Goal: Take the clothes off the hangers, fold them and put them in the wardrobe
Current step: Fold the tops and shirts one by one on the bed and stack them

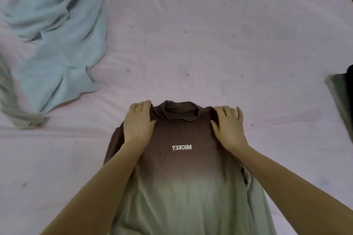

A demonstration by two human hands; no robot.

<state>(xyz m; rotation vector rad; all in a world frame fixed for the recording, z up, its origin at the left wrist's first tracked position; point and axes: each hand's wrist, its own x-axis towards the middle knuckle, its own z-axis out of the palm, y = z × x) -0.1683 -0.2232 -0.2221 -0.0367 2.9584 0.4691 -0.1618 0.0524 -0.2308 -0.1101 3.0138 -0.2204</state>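
Note:
A T-shirt (183, 160), brown at the top fading to pale green, lies on the pink bed with its collar pointing away from me and the word MICKEY on the chest. Its sleeves look tucked in at the sides. My left hand (138, 123) rests flat on the shirt's left shoulder, its fingertips reaching the shoulder edge. My right hand (228, 127) presses on the right shoulder with fingers spread, some tips past the fabric onto the sheet. No hanger is in view.
A crumpled light blue garment (57, 38) lies at the upper left of the pink bed sheet (210, 34), with a grey-green cloth (11, 101) beside it at the left edge. Dark green fabric (342, 97) shows at the right edge.

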